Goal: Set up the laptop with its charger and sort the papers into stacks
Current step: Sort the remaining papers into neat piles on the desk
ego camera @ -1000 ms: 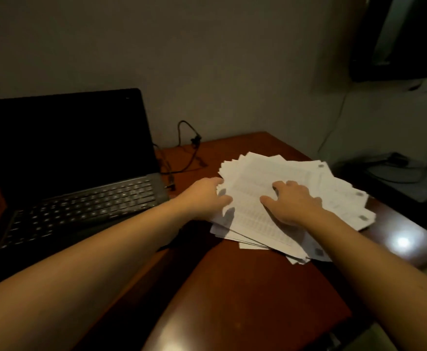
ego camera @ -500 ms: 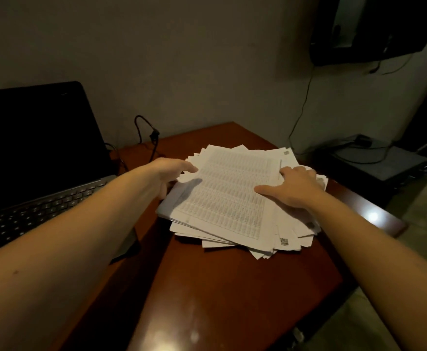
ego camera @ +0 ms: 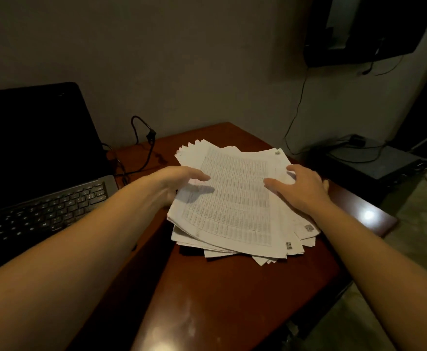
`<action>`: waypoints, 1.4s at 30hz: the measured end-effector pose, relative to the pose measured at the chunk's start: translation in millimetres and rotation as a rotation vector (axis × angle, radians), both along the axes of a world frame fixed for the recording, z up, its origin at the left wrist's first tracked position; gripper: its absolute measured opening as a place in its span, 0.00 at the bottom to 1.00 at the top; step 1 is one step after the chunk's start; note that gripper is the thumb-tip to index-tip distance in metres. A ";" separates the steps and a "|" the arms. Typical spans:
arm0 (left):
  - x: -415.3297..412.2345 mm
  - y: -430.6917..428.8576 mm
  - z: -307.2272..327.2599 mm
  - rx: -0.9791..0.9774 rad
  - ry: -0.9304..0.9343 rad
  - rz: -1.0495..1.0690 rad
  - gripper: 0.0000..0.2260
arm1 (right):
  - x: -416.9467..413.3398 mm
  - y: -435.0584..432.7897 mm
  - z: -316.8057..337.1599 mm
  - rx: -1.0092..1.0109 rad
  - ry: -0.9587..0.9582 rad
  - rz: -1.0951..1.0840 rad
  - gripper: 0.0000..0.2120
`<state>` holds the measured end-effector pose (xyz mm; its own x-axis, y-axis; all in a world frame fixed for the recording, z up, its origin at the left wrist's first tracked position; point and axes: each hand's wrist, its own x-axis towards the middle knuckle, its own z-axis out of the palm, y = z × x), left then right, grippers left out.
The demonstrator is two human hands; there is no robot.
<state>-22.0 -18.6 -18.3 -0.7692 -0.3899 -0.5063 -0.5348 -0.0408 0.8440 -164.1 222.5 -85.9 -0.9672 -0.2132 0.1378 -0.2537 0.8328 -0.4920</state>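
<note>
A loose pile of printed papers (ego camera: 235, 206) lies fanned on the red-brown wooden table (ego camera: 220, 295). My left hand (ego camera: 174, 183) holds the pile's left edge, thumb on top and fingers tucked under the sheets. My right hand (ego camera: 303, 188) lies on the pile's right side with its fingers spread over the top sheets. An open black laptop (ego camera: 37, 173) with a dark screen stands at the left. A black charger cable (ego camera: 144, 148) loops on the table behind the laptop's right corner.
The table's right edge (ego camera: 374, 219) drops off beside the papers. A dark flat device (ego camera: 374, 160) with cables sits lower at the right. A dark screen (ego camera: 359, 29) hangs on the wall above it.
Both hands have pushed the spread sheets inward into a tighter pile. My left thumb now lies on top of the left edge. The view has shifted slightly to the right.
</note>
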 end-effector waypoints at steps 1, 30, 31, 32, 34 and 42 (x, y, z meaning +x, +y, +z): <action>1.2 0.8 -3.6 0.043 -0.004 0.008 0.12 | 0.2 0.8 1.6 -0.019 -0.045 0.005 0.40; 262.5 -127.6 -1.3 -0.188 0.480 0.390 0.22 | 138.4 -157.9 67.6 -0.257 -0.177 0.573 0.41; 275.2 -133.1 1.3 -0.169 0.492 0.407 0.22 | 148.9 -168.9 71.4 -0.275 -0.176 0.603 0.39; 288.3 -139.8 4.4 -0.164 0.499 0.434 0.21 | 158.8 -180.3 75.0 -0.298 -0.177 0.646 0.38; 313.8 -153.1 11.5 -0.168 0.511 0.484 0.19 | 178.5 -202.1 84.0 -0.330 -0.169 0.713 0.37; 388.3 -198.9 -16.2 -0.716 0.075 0.624 0.35 | 239.9 -273.9 64.0 0.438 0.095 0.849 0.43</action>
